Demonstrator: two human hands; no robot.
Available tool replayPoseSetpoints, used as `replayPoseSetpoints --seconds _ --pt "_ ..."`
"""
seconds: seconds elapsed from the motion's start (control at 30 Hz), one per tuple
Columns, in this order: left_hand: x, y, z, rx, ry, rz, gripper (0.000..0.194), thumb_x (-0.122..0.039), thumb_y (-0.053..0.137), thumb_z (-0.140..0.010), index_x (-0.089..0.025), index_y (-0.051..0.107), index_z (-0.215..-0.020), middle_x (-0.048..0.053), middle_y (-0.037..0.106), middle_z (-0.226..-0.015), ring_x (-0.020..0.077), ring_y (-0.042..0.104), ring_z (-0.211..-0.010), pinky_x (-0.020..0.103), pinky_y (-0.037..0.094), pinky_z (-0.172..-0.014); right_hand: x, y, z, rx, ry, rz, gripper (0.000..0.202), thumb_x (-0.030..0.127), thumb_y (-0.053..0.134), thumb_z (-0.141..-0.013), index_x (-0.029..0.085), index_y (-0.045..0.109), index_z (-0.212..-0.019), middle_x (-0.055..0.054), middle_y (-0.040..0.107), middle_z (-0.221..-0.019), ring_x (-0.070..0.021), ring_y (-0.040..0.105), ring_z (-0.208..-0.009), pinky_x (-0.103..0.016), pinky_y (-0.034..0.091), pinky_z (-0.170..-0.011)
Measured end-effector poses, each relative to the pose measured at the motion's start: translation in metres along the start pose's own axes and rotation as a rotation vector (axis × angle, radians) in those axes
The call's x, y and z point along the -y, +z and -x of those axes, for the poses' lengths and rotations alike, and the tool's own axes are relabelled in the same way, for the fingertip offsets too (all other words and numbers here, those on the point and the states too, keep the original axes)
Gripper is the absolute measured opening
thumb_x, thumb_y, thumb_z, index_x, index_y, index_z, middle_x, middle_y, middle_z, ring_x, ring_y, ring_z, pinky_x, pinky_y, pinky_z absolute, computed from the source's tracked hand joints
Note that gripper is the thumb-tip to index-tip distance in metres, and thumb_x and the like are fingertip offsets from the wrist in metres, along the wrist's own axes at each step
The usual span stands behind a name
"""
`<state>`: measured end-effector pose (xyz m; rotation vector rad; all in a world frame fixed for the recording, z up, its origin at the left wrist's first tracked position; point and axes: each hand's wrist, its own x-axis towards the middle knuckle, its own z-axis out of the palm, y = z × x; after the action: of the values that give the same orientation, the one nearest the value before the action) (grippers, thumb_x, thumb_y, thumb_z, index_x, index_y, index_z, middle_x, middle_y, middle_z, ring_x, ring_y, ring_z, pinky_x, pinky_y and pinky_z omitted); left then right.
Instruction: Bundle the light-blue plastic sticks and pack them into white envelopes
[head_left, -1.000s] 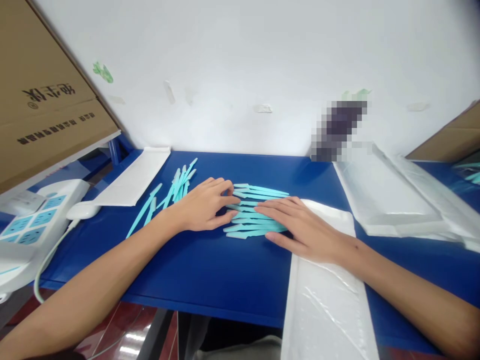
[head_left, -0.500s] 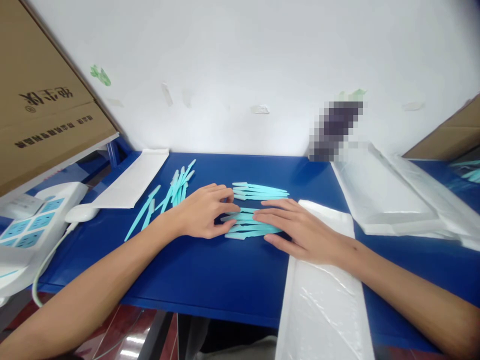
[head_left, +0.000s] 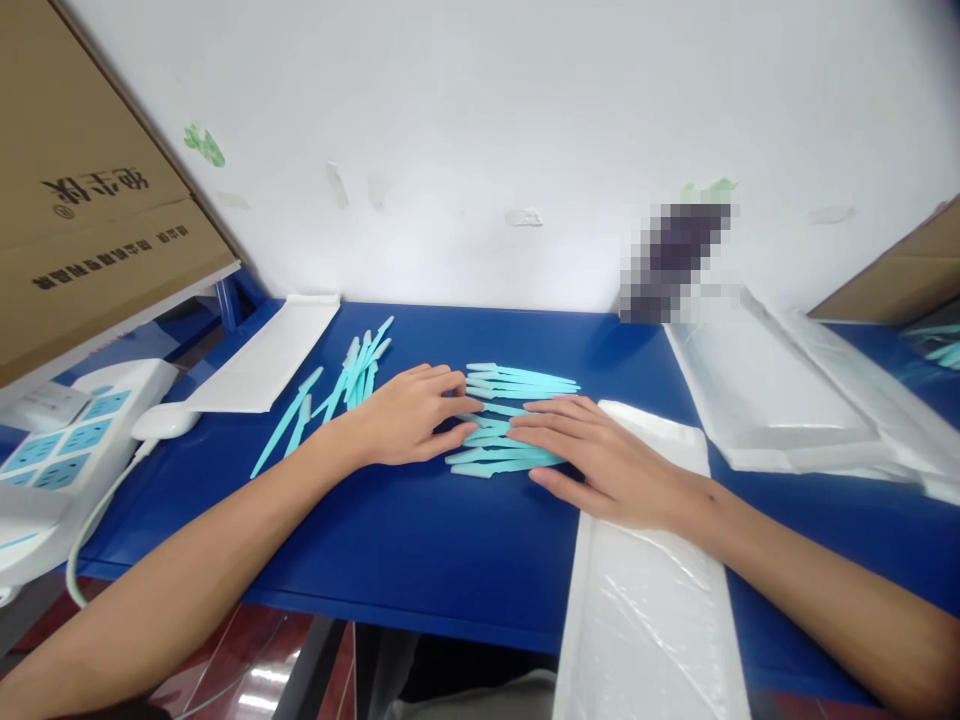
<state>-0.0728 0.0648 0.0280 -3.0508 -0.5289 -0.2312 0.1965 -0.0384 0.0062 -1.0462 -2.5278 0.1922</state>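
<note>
Several light-blue plastic sticks with pale caps (head_left: 499, 467) lie side by side in a row on the blue table (head_left: 390, 540). My left hand (head_left: 420, 415) is at their capped left ends, fingers curled, with thumb and fingertips touching some of the middle sticks. Over their right ends rests my right hand (head_left: 592, 455), its fingers spread and lying on the sticks, hiding part of them. A white padded envelope (head_left: 652, 620) lies under my right hand and reaches past the table's front edge.
A loose pile of blue sticks (head_left: 356, 375) lies left of my left hand, near a white envelope (head_left: 262, 360). A power strip (head_left: 67, 450) with a plugged-in cable stands far left. More padded envelopes (head_left: 780, 390) lie at the right. A cardboard box (head_left: 90, 190) is upper left.
My left fingers have shifted slightly up, and the middle sticks under them have moved away from the lowest ones. The right hand has stayed nearly still.
</note>
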Motion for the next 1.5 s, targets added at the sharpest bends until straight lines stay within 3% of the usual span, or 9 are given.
replayPoseSetpoints --seconds 0.23,0.67,0.87,1.1,1.23,1.37,1.5 --pt "-0.005 -0.001 0.002 -0.019 0.07 0.062 0.034 -0.041 0.048 -0.1 -0.021 0.074 -0.11 0.008 0.061 -0.097 0.0204 0.057 -0.083 0.036 0.045 -0.084 0.001 -0.001 -0.001 -0.033 -0.054 -0.022 0.036 0.034 0.05 -0.103 0.018 0.064 -0.132 -0.01 0.07 -0.128 -0.0249 0.061 -0.124 -0.044 0.046 -0.104" --pt "-0.002 0.004 0.002 0.058 -0.027 0.092 0.057 -0.052 0.043 -0.101 -0.015 0.058 -0.142 0.013 0.06 -0.11 0.0264 0.059 -0.095 0.042 0.048 -0.089 0.001 0.003 0.001 -0.143 -0.132 -0.017 0.031 0.026 0.056 -0.099 0.018 0.066 -0.127 -0.007 0.074 -0.119 -0.024 0.061 -0.122 -0.042 0.05 -0.099" --pt "-0.003 0.004 0.002 -0.003 -0.02 0.116 0.051 -0.047 0.045 -0.102 -0.018 0.056 -0.142 0.012 0.061 -0.112 0.0251 0.06 -0.096 0.04 0.049 -0.088 0.002 0.001 0.0 -0.079 -0.098 -0.048 0.031 0.029 0.054 -0.101 0.018 0.066 -0.126 -0.008 0.074 -0.118 -0.0215 0.066 -0.113 -0.04 0.05 -0.096" --pt "-0.003 0.007 0.0 0.007 -0.045 0.102 0.048 -0.044 0.044 -0.103 -0.018 0.056 -0.141 0.013 0.059 -0.113 0.0245 0.059 -0.097 0.037 0.049 -0.086 0.003 -0.001 -0.001 -0.009 -0.045 0.001 0.034 0.033 0.049 -0.104 0.017 0.064 -0.13 -0.009 0.071 -0.128 -0.0223 0.066 -0.112 -0.042 0.048 -0.096" --pt "-0.001 0.009 0.002 0.005 -0.087 0.103 0.052 -0.047 0.043 -0.104 -0.019 0.051 -0.146 0.015 0.055 -0.118 0.0257 0.056 -0.096 0.042 0.049 -0.087 0.002 -0.001 -0.001 -0.011 -0.023 0.031 0.035 0.035 0.048 -0.104 0.017 0.066 -0.129 -0.008 0.071 -0.128 -0.023 0.065 -0.115 -0.042 0.048 -0.1" --pt "0.003 0.012 0.005 -0.005 -0.131 0.069 0.055 -0.049 0.039 -0.105 -0.023 0.044 -0.152 0.018 0.05 -0.133 0.0316 0.053 -0.108 0.053 0.047 -0.095 0.0 0.0 0.0 -0.037 0.006 0.076 0.036 0.036 0.048 -0.104 0.018 0.066 -0.129 -0.008 0.071 -0.128 -0.0249 0.064 -0.12 -0.044 0.049 -0.103" --pt "0.006 0.017 0.006 -0.036 -0.151 0.067 0.054 -0.047 0.036 -0.106 -0.022 0.042 -0.154 0.021 0.041 -0.149 0.0385 0.043 -0.134 0.06 0.041 -0.106 -0.001 0.001 0.0 -0.057 0.022 0.092 0.035 0.035 0.05 -0.104 0.02 0.064 -0.133 -0.007 0.069 -0.134 -0.0247 0.062 -0.126 -0.049 0.044 -0.111"
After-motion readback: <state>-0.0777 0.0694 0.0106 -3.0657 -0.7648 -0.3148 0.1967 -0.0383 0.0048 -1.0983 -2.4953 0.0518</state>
